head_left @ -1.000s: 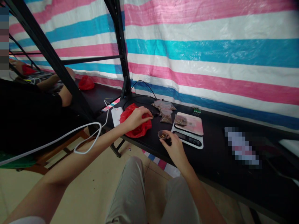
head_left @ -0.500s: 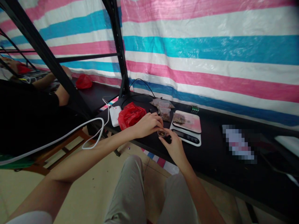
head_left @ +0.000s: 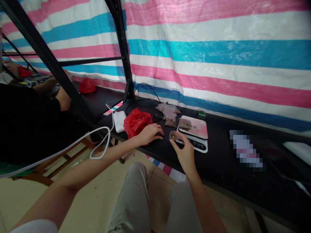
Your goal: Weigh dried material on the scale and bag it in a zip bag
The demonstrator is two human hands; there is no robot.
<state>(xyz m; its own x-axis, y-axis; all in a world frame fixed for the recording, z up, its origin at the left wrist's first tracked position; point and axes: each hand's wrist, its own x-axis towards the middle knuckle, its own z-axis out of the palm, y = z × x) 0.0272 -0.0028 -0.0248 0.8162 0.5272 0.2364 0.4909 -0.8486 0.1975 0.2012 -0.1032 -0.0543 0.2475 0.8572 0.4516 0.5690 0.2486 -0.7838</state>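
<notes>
My right hand (head_left: 186, 152) has a small clear cup (head_left: 174, 136) pinched at the fingertips, lifted off the black table (head_left: 223, 168) and tipped a bit toward me, w/ brownish bits inside. It's just in front of the kitchen scale (head_left: 194, 132), near its display edge, so the cup sits close to the weighing plate. One small filled bag (head_left: 185, 123) lies on the scale's plate; more clear bags (head_left: 168, 111) are piled just behind, w/ one filled pouch (head_left: 170, 122) beside the scale. My left hand (head_left: 150, 133) rests flat on the table, fingers loosely spread, gripping nothing, right beside the red plastic bag (head_left: 136, 121), prob. the stock source. White power bank (head_left: 120, 120) w/ cable sits left of that bag. Another person's arm (head_left: 62, 97) is at the next table, apart from mine.
</notes>
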